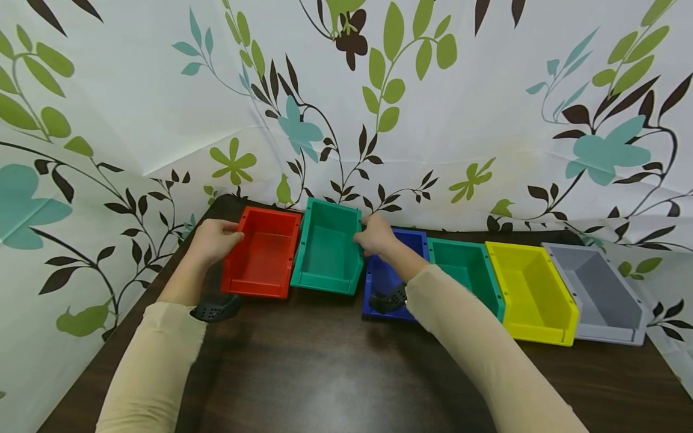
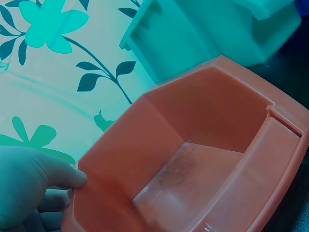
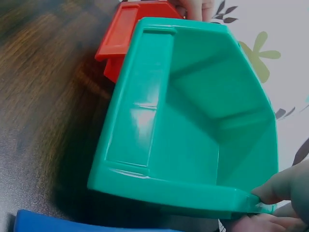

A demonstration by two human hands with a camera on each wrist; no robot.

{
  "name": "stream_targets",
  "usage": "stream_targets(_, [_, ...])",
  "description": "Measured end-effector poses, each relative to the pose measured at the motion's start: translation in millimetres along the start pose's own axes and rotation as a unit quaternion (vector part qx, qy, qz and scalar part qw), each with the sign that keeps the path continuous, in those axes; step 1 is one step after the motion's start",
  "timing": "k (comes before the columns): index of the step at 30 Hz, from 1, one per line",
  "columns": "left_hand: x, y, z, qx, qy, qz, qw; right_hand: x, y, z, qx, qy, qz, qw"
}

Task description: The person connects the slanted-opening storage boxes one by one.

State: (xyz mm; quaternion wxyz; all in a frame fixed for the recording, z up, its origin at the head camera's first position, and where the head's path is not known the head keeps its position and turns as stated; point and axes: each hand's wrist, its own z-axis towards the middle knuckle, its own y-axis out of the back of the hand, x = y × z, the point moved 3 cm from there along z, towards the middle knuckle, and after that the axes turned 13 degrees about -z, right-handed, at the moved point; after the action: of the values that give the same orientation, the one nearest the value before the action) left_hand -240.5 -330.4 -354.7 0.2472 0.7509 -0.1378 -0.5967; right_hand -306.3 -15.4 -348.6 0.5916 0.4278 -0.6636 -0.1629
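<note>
A red open-front storage bin point(image 1: 265, 255) stands at the left of a row on the dark table. My left hand point(image 1: 215, 240) pinches its left wall near the back; the left wrist view shows the thumb point(image 2: 63, 175) over the bin's rim. Beside it is a green bin point(image 1: 329, 249), slightly turned. My right hand point(image 1: 377, 234) pinches the green bin's right wall near the back corner, and in the right wrist view the thumb point(image 3: 277, 187) lies on that rim. Both bins look bare inside. The right forearm partly covers a blue bin point(image 1: 381, 282).
Further right stand a second green bin point(image 1: 460, 264), a yellow bin point(image 1: 533, 294) and a grey bin point(image 1: 598, 294), side by side. A white sheet with leaf and flower prints point(image 1: 433, 120) hangs behind the table point(image 1: 325, 361). Dark straps cross both wrists.
</note>
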Motion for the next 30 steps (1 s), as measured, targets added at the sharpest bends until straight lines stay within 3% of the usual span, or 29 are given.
stream_targets(7, [9.2, 1.2, 2.8, 0.013, -0.005, -0.009, 0.9999, 9, -1, -2.7, -0.055, 0.041, -0.137, 0.9882])
stream_targets(18, [19.7, -1.9, 5.8, 0.012, -0.011, -0.012, 0.9998, 23, -3, -7.5, -0.083, 0.026, -0.186, 0.9787])
stream_targets(26, [17.2, -11.3, 3.7, 0.007, -0.014, -0.008, 0.9998, 39, -24, -11.9, -0.089, -0.018, -0.192, 0.9772])
stream_targets(30, [15.7, -13.3, 3.5, 0.011, -0.016, -0.007, 0.9998, 44, -30, -13.1, -0.086, -0.015, -0.217, 0.9722])
